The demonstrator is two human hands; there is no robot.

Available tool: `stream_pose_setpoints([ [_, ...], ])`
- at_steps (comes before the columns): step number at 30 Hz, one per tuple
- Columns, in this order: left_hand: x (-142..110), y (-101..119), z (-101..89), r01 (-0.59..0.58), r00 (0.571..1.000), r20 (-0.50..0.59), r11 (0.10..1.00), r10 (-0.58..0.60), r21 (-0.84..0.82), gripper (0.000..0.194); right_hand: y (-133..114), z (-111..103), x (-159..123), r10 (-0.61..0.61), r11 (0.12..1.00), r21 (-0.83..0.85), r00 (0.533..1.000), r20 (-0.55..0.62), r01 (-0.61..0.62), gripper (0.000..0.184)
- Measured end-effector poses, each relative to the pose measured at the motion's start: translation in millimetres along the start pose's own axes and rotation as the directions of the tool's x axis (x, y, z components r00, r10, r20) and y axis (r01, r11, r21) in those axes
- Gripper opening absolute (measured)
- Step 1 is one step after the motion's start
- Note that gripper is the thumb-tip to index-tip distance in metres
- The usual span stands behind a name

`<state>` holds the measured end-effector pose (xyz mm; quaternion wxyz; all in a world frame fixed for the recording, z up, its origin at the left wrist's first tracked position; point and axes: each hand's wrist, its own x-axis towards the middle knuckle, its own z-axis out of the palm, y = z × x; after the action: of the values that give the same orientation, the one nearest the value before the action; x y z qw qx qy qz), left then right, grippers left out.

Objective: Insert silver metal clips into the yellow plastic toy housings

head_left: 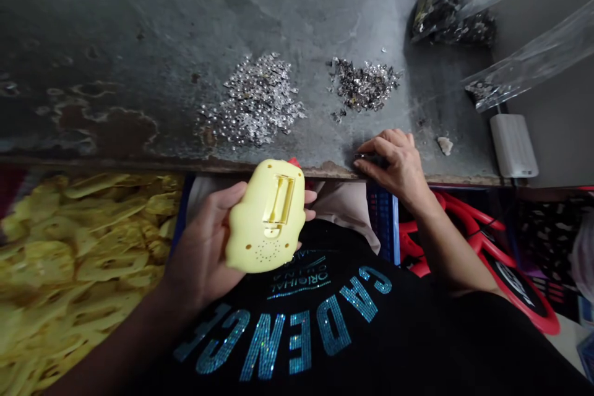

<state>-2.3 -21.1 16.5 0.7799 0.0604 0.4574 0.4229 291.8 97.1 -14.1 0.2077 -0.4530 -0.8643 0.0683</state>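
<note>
My left hand grips a yellow moulded plastic casing by its sides, holding it up just off the bench edge. The casing's back faces up, showing a rectangular slot and a round grille of small holes. My right hand rests at the front edge of a worn grey metal bench top. Its fingertips pinch a small dark piece, mostly hidden by the fingers. Farther out on the bench lie a heap of silver metal pieces and a darker heap of mixed pieces.
Clear plastic bags holding dark pieces lie at the far right of the bench, beside a white box with a cable. A heap of yellow plastic parts sits below left, and a red plastic frame below right.
</note>
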Motion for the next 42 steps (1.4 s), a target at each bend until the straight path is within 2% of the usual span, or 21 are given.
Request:
stream_pose_setpoints([
  [5,1.0,-0.6,2.5,-0.025,1.000,0.010,1.000,0.025,0.002,0.074,-2.1,2.5,-0.9,-0.020,1.000,0.013,0.999,0.037,0.019,0.013],
  [13,4.9,-3.8,5.7,0.021,0.995,0.098,0.999,-0.016,-0.047,0.072,-1.8,-0.9,-4.6,0.023,0.997,0.078,1.000,-0.006,-0.022,0.013],
  [16,4.7,-6.1,6.5,0.012,0.981,0.196,0.998,0.000,-0.059,0.065,-21.1,-11.3,-2.8,-0.032,0.981,0.190,0.999,-0.024,0.036,0.009],
  [19,3.0,-8.4,7.5,0.024,0.968,0.252,0.997,-0.004,-0.075,0.058,-48.8,-24.9,1.1,-0.148,0.927,0.338,0.987,-0.067,0.162,0.005],
  [22,-0.4,-9.6,9.7,0.041,0.965,0.262,0.996,-0.017,-0.085,0.063,-70.9,-32.2,6.7,-0.228,0.879,0.413,0.970,-0.079,0.240,0.008],
  [25,-4.0,-10.3,11.5,0.026,0.965,0.264,0.996,-0.003,-0.086,0.071,-81.1,-31.3,11.8,-0.270,0.864,0.423,0.960,-0.070,0.273,0.009],
  [28,-6.2,-10.8,10.3,0.039,0.966,0.258,0.994,-0.011,-0.104,0.072,-83.7,-27.8,14.3,-0.271,0.852,0.448,0.960,-0.066,0.271,0.010],
  [32,-6.3,-11.1,5.7,0.071,0.952,0.304,0.992,-0.036,-0.104,0.081,-83.6,-23.1,15.4,-0.228,0.800,0.554,0.971,-0.073,0.230,0.010],
  [37,-5.8,-11.1,3.9,0.071,0.935,0.353,0.992,-0.028,-0.108,0.086,-80.1,-16.3,19.1,-0.255,0.739,0.608,0.956,-0.144,0.288,0.008],
  [42,-7.5,-11.1,6.5,0.040,0.939,0.345,0.995,-0.006,-0.090,0.083,-79.4,-16.5,20.0,-0.252,0.762,0.585,0.959,-0.128,0.279,0.007],
])
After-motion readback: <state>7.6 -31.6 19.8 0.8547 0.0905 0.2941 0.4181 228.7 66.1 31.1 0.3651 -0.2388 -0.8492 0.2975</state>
